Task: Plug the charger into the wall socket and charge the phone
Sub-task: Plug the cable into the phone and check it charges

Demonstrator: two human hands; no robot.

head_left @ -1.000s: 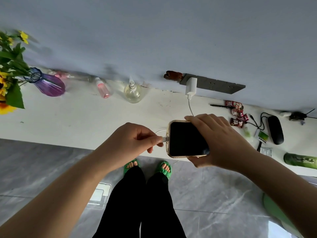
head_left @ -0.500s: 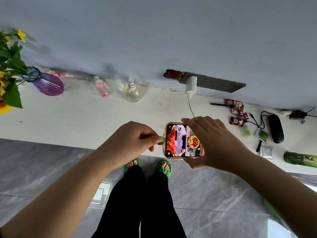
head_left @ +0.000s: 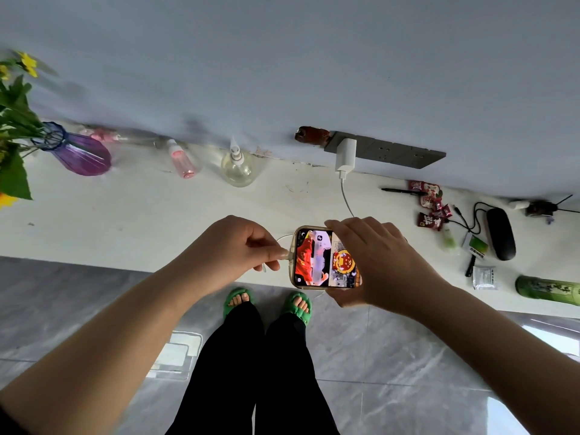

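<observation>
A white charger (head_left: 346,156) sits plugged into the grey wall socket strip (head_left: 395,150) above the white counter (head_left: 157,215). Its white cable (head_left: 346,197) runs down behind my right hand. My right hand (head_left: 373,262) grips the phone (head_left: 317,259) from the right side, over the counter's front edge; the screen is lit. My left hand (head_left: 238,246) pinches the cable's plug end against the phone's left edge, where the connector meets the port.
A purple vase (head_left: 78,150) with flowers stands at the left. A pink bottle (head_left: 183,161) and a clear pump bottle (head_left: 237,166) stand by the wall. Snack packets (head_left: 430,208), a black case (head_left: 500,233) and a green bottle (head_left: 547,290) lie at the right.
The phone's screen went from dark to lit, and the plug end in my left hand closed up against the phone's edge. Both hands stayed in place.
</observation>
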